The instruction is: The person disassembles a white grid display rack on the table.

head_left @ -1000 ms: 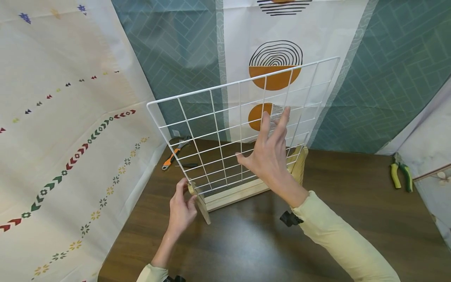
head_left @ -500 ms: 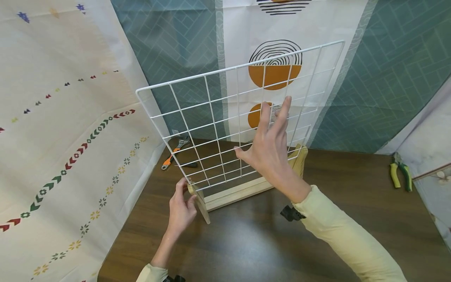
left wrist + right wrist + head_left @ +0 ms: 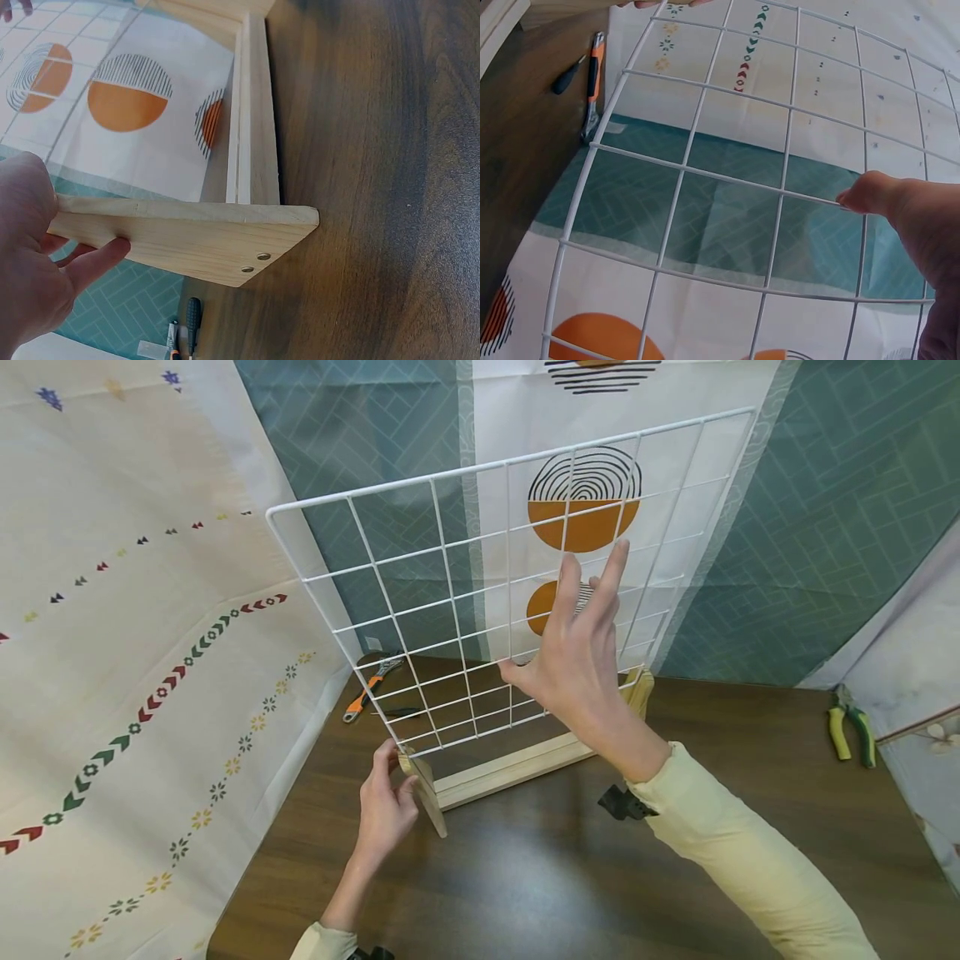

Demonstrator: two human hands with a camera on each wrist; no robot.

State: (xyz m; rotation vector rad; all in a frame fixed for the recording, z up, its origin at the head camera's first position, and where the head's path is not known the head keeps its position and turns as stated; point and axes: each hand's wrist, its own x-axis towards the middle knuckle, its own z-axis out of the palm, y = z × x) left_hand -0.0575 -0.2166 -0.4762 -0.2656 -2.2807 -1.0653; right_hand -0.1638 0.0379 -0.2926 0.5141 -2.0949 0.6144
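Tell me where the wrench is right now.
In the head view, the wrench lies toward the far left of the table, beside the screwdriver and farther back than the left hand.

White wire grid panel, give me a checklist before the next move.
1. Right hand touching the white rectangular wire grid panel: ok.
2. Left hand holding the pale wooden left side piece: ok.
3. Panel's lower edge seated on the pale wooden rail: not ok, gap visible.
4. Panel's right lower corner touching the pale wooden right side piece: cannot tell.
5. Orange-and-black metal wrench clear of the wooden pieces: ok.
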